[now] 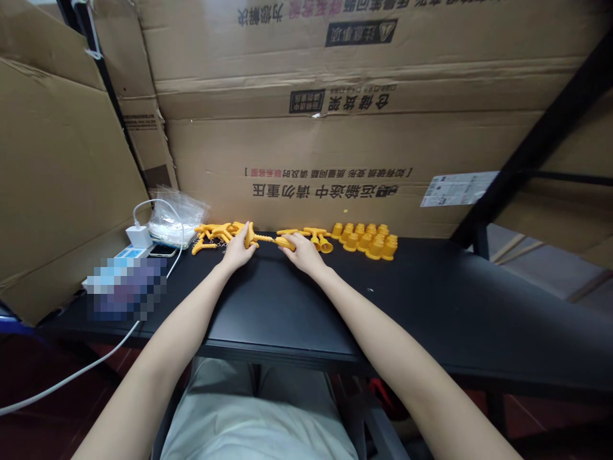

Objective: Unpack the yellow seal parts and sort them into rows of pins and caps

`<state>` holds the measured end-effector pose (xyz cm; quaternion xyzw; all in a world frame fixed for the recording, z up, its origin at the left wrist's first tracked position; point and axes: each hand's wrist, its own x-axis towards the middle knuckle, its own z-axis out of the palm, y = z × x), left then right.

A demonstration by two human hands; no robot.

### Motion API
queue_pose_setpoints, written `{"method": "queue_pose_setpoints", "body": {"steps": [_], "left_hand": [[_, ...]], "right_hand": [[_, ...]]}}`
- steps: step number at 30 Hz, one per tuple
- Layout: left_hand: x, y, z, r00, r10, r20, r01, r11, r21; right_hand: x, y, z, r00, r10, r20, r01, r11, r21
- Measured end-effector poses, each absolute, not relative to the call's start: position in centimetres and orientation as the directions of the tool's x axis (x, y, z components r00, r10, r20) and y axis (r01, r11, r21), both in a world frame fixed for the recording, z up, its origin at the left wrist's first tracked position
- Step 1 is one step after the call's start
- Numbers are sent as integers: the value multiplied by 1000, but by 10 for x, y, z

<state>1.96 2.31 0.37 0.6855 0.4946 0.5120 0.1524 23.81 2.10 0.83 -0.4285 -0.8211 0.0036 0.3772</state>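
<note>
My left hand is closed round a yellow T-shaped plastic piece with a threaded stem at the far side of the black table. My right hand is closed on a small yellow cap at the stem's tip. The two hands sit close together, a little above the tabletop. A pile of several more yellow T-shaped pieces lies just left of my left hand. Two more T pieces lie beside my right hand.
Several yellow caps stand in a cluster right of my hands. A clear plastic bag, a white charger and cable and a power strip lie at the left. Cardboard boxes wall the back and left. A black frame bar slants at right.
</note>
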Motion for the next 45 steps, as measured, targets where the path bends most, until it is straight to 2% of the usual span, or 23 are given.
{"method": "queue_pose_setpoints", "body": {"steps": [4, 7, 16, 29, 34, 41, 45], "left_hand": [[19, 20, 3, 66, 832, 550, 666, -447, 597], [19, 15, 8, 96, 817, 569, 698, -463, 547], [22, 8, 15, 137, 819, 557, 693, -480, 537], [30, 1, 19, 195, 799, 569, 721, -510, 470], [25, 2, 20, 186, 816, 548, 726, -490, 482], [20, 2, 22, 168, 812, 558, 791, -449, 416], [18, 4, 22, 128, 804, 581, 793, -435, 427]], "right_hand": [[243, 25, 9, -321, 711, 625, 707, 620, -342], [245, 26, 9, -329, 712, 621, 702, 624, -343], [244, 26, 9, -406, 668, 623, 693, 670, -267], [243, 21, 18, -420, 653, 630, 695, 678, -238], [241, 19, 18, -436, 642, 630, 693, 687, -220], [236, 17, 17, -453, 610, 650, 636, 732, -244], [236, 17, 19, -432, 620, 655, 580, 747, -324]]}}
